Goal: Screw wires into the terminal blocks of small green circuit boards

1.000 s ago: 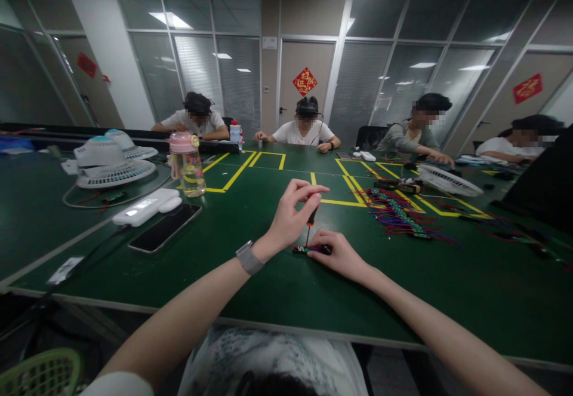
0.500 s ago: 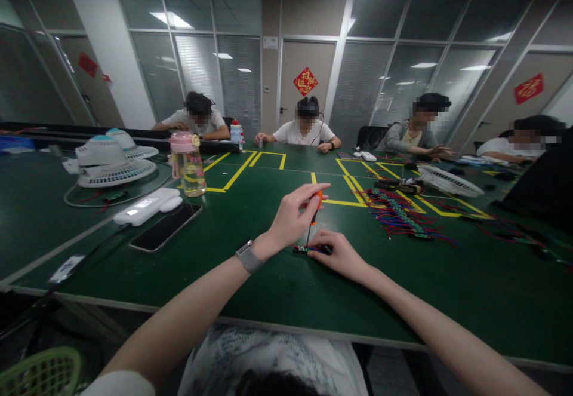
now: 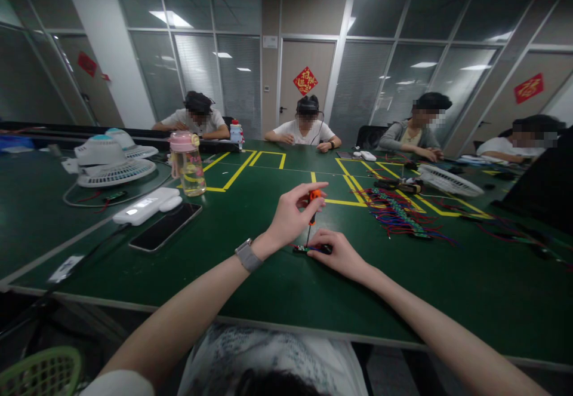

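Observation:
My left hand (image 3: 293, 212) is closed around the orange-and-black handle of a screwdriver (image 3: 315, 195), which stands nearly upright with its shaft pointing down. The tip meets a small green circuit board (image 3: 301, 249) lying on the green table (image 3: 250, 276); whether it sits in a screw is too small to tell. My right hand (image 3: 339, 254) rests on the table with its fingers pinched on the board's right end, where a dark part and thin wires show. Some of the board is hidden beneath those fingers.
Left are a phone (image 3: 165, 227), a white power strip (image 3: 147, 206), a water bottle (image 3: 188, 164) and white fans (image 3: 114, 163). Right lies a row of wired circuit boards (image 3: 398, 212) near a fan grille (image 3: 450, 180). Several people sit across the table. Yellow tape (image 3: 239, 172) marks the tabletop.
My left fingers have shifted slightly on the screwdriver handle, showing more of its orange. My right hand and the board stay put. Across the table, one person's hand has moved inward.

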{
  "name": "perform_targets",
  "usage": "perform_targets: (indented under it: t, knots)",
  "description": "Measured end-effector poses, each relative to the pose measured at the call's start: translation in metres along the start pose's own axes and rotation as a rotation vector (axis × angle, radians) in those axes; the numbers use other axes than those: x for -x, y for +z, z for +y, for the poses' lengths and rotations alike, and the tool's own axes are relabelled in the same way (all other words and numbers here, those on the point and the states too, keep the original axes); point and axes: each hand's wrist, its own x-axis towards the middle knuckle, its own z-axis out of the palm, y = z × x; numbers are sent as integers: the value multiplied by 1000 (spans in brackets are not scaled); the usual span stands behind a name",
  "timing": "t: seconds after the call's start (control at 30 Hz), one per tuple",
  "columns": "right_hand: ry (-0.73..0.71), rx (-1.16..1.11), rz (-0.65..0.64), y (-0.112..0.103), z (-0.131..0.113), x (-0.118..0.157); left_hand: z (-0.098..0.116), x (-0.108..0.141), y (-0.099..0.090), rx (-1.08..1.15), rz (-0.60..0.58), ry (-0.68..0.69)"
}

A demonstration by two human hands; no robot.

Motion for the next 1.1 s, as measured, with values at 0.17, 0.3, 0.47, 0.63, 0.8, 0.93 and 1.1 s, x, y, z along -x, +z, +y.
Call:
perform_targets:
  t: [0.17, 0.3, 0.47, 0.63, 0.8, 0.93, 1.1]
  knots:
    - [0, -1, -5, 0, -1, 0, -2, -1, -3, -150, 77, 21]
    - [6, -5, -11, -1, -3, 0, -8, -4, -2, 151, -31, -101]
    - [2, -4, -6, -1, -2, 0, -8, -2, -3, -60, 45, -10]
    - [-4, 2, 2, -1, -2, 0, -4, -1, -2, -82, 27, 26]
    - [0, -8, -4, 0, -1, 0, -10, -2, -2, -12, 52, -24]
    - [10, 1, 2, 0, -1, 0, -9, -1, -4, -176, 110, 47]
    - [-4, 3, -3, 0, 0, 0, -4, 0, -1, 86, 8, -37]
